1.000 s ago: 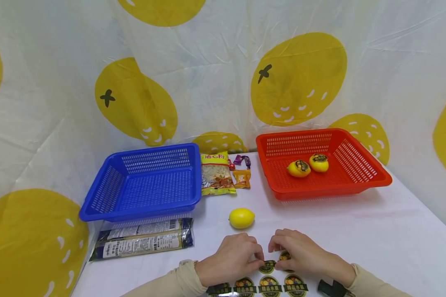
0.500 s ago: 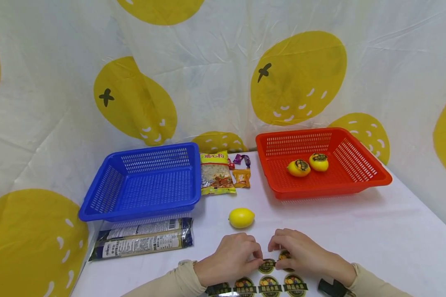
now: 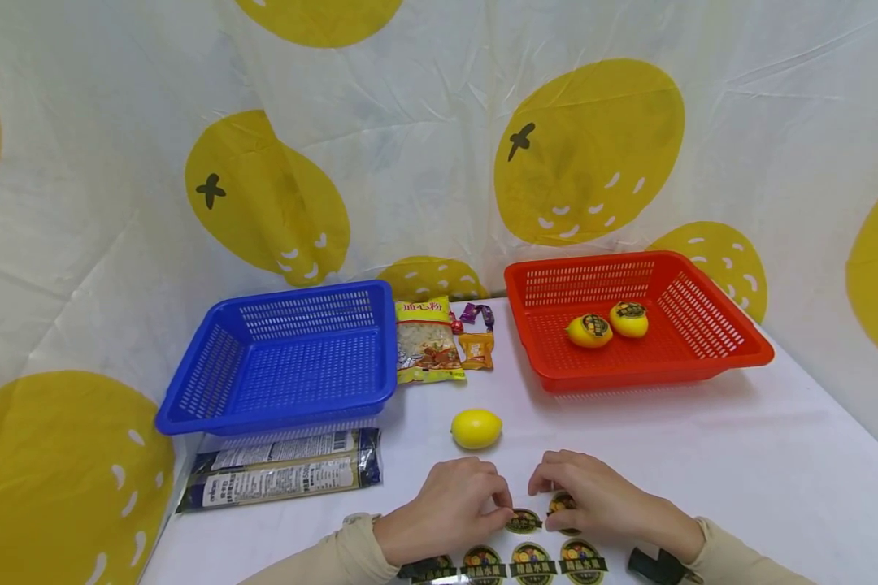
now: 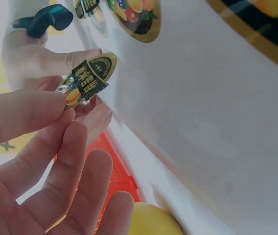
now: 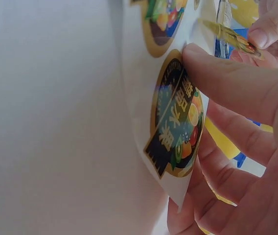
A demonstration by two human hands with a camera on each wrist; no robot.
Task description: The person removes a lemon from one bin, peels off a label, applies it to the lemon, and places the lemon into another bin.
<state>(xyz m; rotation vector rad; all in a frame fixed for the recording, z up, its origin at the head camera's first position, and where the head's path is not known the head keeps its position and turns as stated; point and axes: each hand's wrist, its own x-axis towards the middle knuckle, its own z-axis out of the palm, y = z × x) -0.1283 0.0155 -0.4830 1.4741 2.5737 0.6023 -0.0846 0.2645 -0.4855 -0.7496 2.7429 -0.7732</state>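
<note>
A white sticker sheet (image 3: 515,562) with round fruit labels lies at the table's near edge. My left hand (image 3: 503,510) pinches one peeled sticker (image 4: 86,78) between thumb and forefinger, lifting it off the sheet (image 4: 202,98). My right hand (image 3: 550,497) holds the sheet's edge, with its thumb (image 5: 227,81) pressed by another sticker (image 5: 175,122) and its fingers underneath. The peeled sticker (image 5: 232,35) shows at the top right of the right wrist view. A bare lemon (image 3: 475,428) sits just beyond both hands.
A red basket (image 3: 702,357) at the back right holds two stickered lemons (image 3: 589,330). A blue basket (image 3: 190,418) stands at the left. Between the baskets lie a pasta bag (image 3: 426,341) and sweets (image 3: 475,349). Two noodle packs (image 3: 281,471) lie near the left edge.
My left hand has eased slightly to the left with the sticker pinched in it. Nothing else has moved.
</note>
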